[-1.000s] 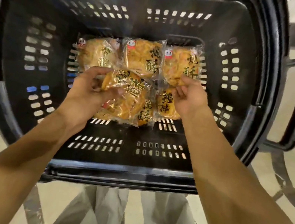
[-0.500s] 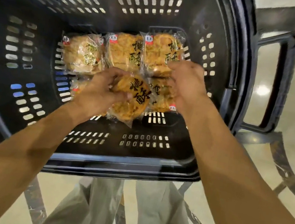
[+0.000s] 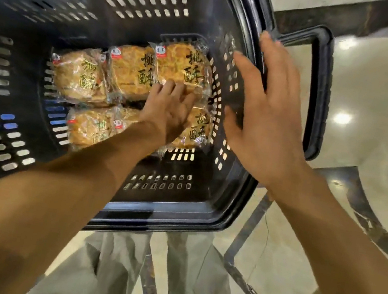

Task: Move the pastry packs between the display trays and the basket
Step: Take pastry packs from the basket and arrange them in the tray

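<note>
A black plastic basket (image 3: 234, 205) holds several clear-wrapped golden pastry packs with printed characters. Three packs lie in a back row: one at the left (image 3: 79, 76), one in the middle (image 3: 131, 69), one at the right (image 3: 183, 65). Two more lie in front, at the left (image 3: 91, 127) and the right (image 3: 196, 126). My left hand (image 3: 168, 111) reaches down into the basket with its fingers lying flat on the packs at the right. My right hand (image 3: 268, 113) is raised above the basket's right wall, fingers spread and holding nothing.
The basket's black handle (image 3: 323, 91) hangs down outside its right side. The basket stands on a metal frame (image 3: 242, 252) over a glossy beige floor (image 3: 385, 114). My grey trouser legs (image 3: 193, 282) show below the basket's near rim.
My left hand has let go of the pack it held and now lies flat on the packs. My right hand has lifted off the packs and moved right, above the basket's wall.
</note>
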Demonstrator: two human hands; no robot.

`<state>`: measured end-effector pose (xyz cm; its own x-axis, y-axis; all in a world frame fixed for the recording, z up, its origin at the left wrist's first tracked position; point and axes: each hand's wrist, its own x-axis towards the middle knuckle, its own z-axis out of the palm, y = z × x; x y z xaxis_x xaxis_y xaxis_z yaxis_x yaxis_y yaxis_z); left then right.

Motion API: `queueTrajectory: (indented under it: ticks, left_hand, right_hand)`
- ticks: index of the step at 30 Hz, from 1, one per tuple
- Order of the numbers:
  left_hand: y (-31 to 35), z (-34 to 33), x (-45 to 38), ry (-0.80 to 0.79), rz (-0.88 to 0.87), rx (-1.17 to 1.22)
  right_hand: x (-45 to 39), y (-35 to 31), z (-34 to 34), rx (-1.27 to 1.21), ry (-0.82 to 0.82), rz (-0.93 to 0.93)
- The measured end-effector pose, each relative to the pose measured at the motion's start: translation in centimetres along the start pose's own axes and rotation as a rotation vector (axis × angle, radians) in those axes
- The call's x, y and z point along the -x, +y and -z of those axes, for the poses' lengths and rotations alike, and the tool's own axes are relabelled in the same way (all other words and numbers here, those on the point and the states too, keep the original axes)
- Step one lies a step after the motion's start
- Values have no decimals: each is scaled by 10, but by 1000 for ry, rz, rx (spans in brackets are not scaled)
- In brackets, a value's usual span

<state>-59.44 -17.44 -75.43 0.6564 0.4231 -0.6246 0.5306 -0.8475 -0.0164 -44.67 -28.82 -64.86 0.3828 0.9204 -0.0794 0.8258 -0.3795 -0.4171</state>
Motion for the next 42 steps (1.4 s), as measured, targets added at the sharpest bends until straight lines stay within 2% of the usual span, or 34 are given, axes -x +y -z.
queueTrajectory:
  ticks: [2,7,11,19,24,27,29,32,36,39,42]
  left_hand:
    - [6,-7,6,71,33,19]
    - [-10,-24,5,-78,141,14]
    - [-14,-24,-4,-127,100,93]
    - [-15,-44,-21,-37,73,93]
    - [-14,-10,-2,-130,43,182]
    - [-9,38,40,-21,-14,222]
    - [-6,88,81,45,-39,268]
    - [-1,177,159,136,-113,290]
    - [16,300,252,445,-246,266]
    - [50,393,290,650,-376,239]
    - [110,473,316,754,-476,287]
  right_hand:
    - [1,5,-6,32,-1,26]
    - [2,7,-10,31,11,26]
    - [1,7,-9,39,-6,30]
    - [2,9,-12,58,-2,24]
    - [2,7,-10,91,-13,29]
    - [7,-6,10,58,-92,-13]
    - [17,-20,45,46,-131,-65]
    - [47,-46,141,36,-123,-208]
    - [107,-77,302,-20,89,-422]
    - [151,-80,401,15,248,-448]
    - [189,-63,480,8,403,-476]
